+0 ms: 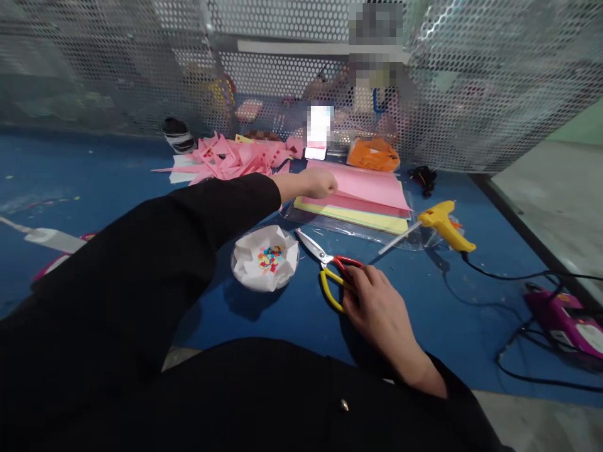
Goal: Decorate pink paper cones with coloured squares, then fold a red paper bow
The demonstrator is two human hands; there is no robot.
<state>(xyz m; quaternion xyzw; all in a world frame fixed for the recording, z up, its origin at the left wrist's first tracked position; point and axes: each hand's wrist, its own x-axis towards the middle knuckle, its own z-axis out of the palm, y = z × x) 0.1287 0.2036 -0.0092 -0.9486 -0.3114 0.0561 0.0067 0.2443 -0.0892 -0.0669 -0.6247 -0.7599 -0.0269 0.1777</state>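
Note:
My left hand (321,182) reaches to the stack of coloured paper, closed at the left edge of the top pink sheet of paper (367,186). That sheet's front edge looks slightly raised; my fingertips are partly hidden. Under it lie a darker pink sheet and yellow sheets (372,218), on clear plastic. My right hand (379,307) is curled over the handles of the scissors (325,258), one red and one yellow. Their blades point away to the left, flat on the table. Left of them, a bowl lined with white paper (242,254) holds small coloured paper bits (270,258).
Pink paper strips (230,157) pile up at the back left, beside a black-and-white bundle (178,135). A lit phone (319,129) leans on the perforated metal screen (282,69). An orange packet (374,154), yellow glue gun (445,225) and purple device (568,323) with cables occupy the right.

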